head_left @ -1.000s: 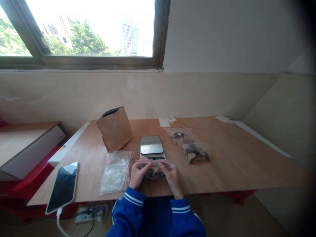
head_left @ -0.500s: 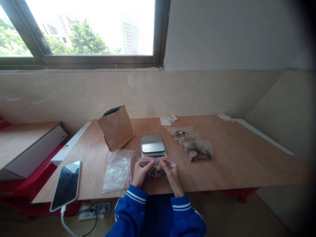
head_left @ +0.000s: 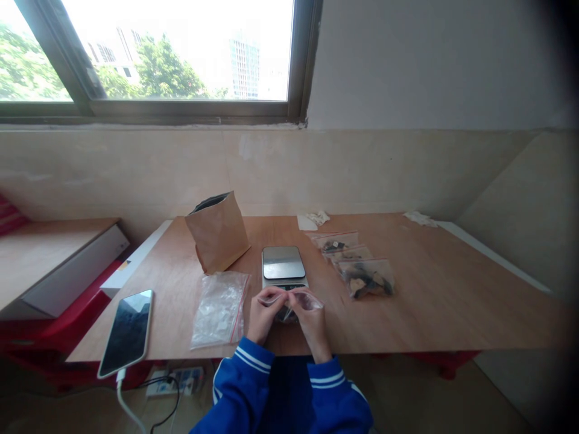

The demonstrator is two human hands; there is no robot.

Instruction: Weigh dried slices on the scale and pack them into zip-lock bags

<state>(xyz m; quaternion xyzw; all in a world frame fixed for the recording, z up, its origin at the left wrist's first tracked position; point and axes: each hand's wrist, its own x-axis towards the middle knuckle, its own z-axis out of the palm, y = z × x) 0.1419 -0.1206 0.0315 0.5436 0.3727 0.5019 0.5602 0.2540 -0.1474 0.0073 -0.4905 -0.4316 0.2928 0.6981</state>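
A clear zip bag (head_left: 312,301) with dark and tan pieces inside is pinched between my two hands at the table's front edge. My left hand (head_left: 263,310) has its fingers closed on the bag's top edge. Beside it, thumbs nearly meeting, my right hand (head_left: 310,316) grips the same edge. The bag's contents are mostly hidden by my hands. Just behind stands a kitchen scale (head_left: 284,263) with a bare metal plate; its front panel is partly covered. To the left lies a stack of clear zip bags with red seals (head_left: 217,310).
Several filled zip bags (head_left: 368,280) overlap right of the scale. An upright brown paper bag (head_left: 219,232) stands open at back left. A phone (head_left: 128,331) with a white cable lies by the left edge. Crumpled tissue (head_left: 319,217) sits near the wall.
My hands have drawn closer together along the bag's top edge, and its mouth now bows into loops at both sides. The view has shifted slightly left.
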